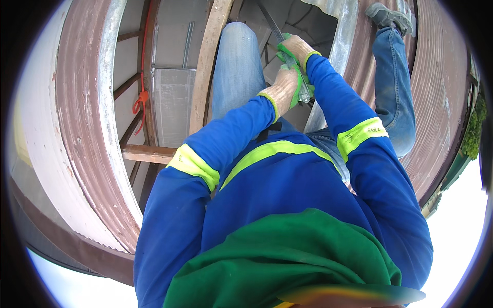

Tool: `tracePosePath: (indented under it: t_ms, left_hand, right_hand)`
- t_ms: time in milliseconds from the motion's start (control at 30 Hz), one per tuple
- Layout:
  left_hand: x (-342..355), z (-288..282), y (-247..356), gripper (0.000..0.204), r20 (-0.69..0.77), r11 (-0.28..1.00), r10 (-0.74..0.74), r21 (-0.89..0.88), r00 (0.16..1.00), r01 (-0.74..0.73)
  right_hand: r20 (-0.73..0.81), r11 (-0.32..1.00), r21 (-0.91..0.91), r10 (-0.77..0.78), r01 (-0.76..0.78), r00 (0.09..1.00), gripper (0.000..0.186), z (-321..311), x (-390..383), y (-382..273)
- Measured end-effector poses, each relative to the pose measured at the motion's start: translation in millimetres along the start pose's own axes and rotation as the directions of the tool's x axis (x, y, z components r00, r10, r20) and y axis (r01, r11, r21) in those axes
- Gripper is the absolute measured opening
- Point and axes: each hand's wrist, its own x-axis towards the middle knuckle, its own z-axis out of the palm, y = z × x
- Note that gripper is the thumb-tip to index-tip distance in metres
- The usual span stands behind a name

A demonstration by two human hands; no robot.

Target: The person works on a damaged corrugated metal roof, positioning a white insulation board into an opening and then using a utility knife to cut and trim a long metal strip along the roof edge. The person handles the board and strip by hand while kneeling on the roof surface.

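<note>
My left hand, in a cream glove with green coating, grips the lower part of a long grey metal strip that slants up over the opening between the roof sheets. Just above it, my right hand, gloved the same way, is closed on the same strip, and the strip's lower end shows below both hands. My left knee is bent beside a wooden beam left of my hands. The green-coated fingers are partly hidden behind the strip and each other.
Brown corrugated roofing with a silver edge lies right, under my outstretched right leg. More sheeting runs down the left. Below are grey panels, a timber crosspiece and a red cord. Green foliage shows beyond the right edge.
</note>
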Motion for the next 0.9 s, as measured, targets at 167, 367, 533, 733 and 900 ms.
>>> tracePosePath:
  t_ms: [167,367,533,733,900]
  left_hand:
    - [-29,17,-13,0.029,0.148,0.98,-0.102,-0.154,0.984,0.125]
    - [-42,13,-30,0.032,0.209,0.96,-0.072,-0.249,0.975,0.124]
    - [-5,-12,-39,0.032,0.021,0.995,-0.035,-0.096,0.999,0.037]
    - [-20,-25,-34,0.032,-0.024,0.974,-0.145,-0.177,0.989,0.139]
    - [-10,-48,-53,0.031,0.245,0.996,-0.04,-0.069,0.969,0.059]
  right_hand:
    - [-0.011,0.964,-0.25,-0.093,0.087,0.996,0.013,14,-34,13]
    - [-0.016,0.949,-0.309,-0.07,0.062,0.997,0.013,-2,-66,-5]
    - [-0.114,0.979,-0.158,-0.144,0.125,0.983,0.013,6,-25,-26]
    - [0.068,0.986,-0.093,-0.134,0.14,0.989,0.021,15,-13,-52]
    - [0.005,0.984,-0.078,-0.163,0.163,0.987,0.024,10,-19,-56]
